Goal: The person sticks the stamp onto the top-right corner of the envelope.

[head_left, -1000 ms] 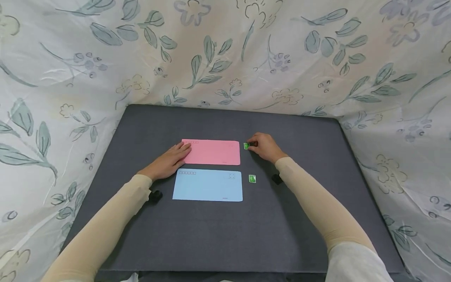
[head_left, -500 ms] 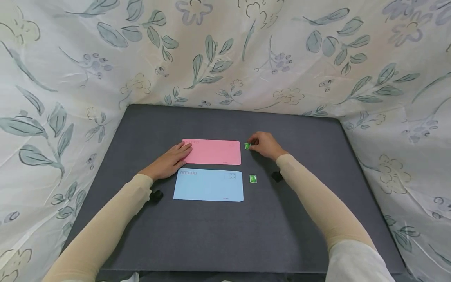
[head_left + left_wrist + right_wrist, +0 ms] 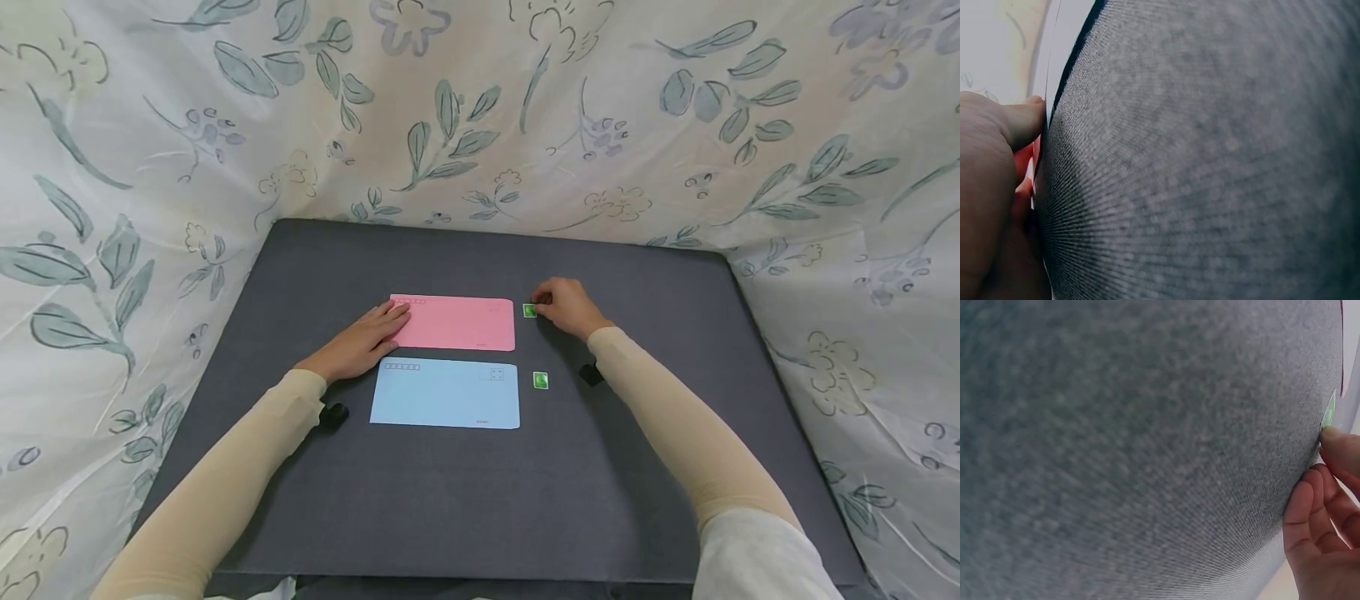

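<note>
In the head view a pink envelope (image 3: 453,323) lies above a light blue envelope (image 3: 446,394) on the dark table. My left hand (image 3: 362,340) rests with straight fingers on the left end of the pink one. To the right of it, a small green stamp (image 3: 528,310) has its right edge pinched by my right hand (image 3: 568,307). The thumb meets that stamp (image 3: 1329,412) in the right wrist view, the other fingers curled beneath. A second green stamp (image 3: 541,381) lies beside the blue envelope. The left wrist view shows the left hand (image 3: 994,169) only partly.
The dark tabletop (image 3: 450,508) extends in front of the envelopes and around both forearms. A floral cloth (image 3: 480,108) hangs behind the table and down both sides.
The right thumb and fingers have closed together at the upper stamp's right edge. The left hand, the envelopes and the lower stamp stay put; the view has shifted slightly.
</note>
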A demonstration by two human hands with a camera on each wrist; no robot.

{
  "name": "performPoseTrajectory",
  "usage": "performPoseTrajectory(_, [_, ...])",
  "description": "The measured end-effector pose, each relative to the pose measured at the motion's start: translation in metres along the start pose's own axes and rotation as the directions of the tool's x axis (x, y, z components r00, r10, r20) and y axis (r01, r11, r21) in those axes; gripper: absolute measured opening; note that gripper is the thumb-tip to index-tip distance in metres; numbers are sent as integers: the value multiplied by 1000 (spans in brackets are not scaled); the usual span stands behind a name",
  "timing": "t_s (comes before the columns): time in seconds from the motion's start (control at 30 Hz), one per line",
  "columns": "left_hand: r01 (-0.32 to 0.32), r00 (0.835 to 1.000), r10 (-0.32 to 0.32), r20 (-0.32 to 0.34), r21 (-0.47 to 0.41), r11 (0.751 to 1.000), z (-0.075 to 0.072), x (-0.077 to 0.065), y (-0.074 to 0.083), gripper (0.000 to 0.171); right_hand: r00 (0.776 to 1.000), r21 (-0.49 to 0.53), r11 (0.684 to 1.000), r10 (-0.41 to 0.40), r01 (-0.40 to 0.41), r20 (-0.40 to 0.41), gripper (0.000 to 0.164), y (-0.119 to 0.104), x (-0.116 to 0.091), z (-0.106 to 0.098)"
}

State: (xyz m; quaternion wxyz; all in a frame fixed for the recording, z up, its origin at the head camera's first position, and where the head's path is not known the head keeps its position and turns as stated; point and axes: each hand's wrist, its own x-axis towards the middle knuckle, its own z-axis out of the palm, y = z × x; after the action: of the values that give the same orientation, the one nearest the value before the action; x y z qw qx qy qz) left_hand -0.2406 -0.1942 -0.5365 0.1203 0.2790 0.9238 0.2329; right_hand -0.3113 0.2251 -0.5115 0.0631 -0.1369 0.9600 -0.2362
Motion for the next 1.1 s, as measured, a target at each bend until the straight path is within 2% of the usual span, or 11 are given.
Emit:
performPoseTrajectory(0.37, [1, 1000, -1, -13, 3, 1000, 0, 0, 1, 65, 1000, -18, 1000, 20, -19, 23, 4, -4, 7, -4])
performPoseTrajectory(0.6, [-5, 1000, 5, -24, 2, 1000, 2, 0, 0, 65, 995, 24, 997, 76, -78, 68, 6, -8, 8, -7])
performPoseTrajectory(0.83, [-10, 1000, 10, -19, -1, 1000, 4, -4, 0, 66, 991, 72, 990, 115, -120, 68, 6, -8, 5, -6])
performPoseTrajectory(1.1, [-21, 999, 21, -25, 3, 1000, 7, -9, 0, 66, 990, 124, 985, 112, -121, 83, 6, -7, 0, -6])
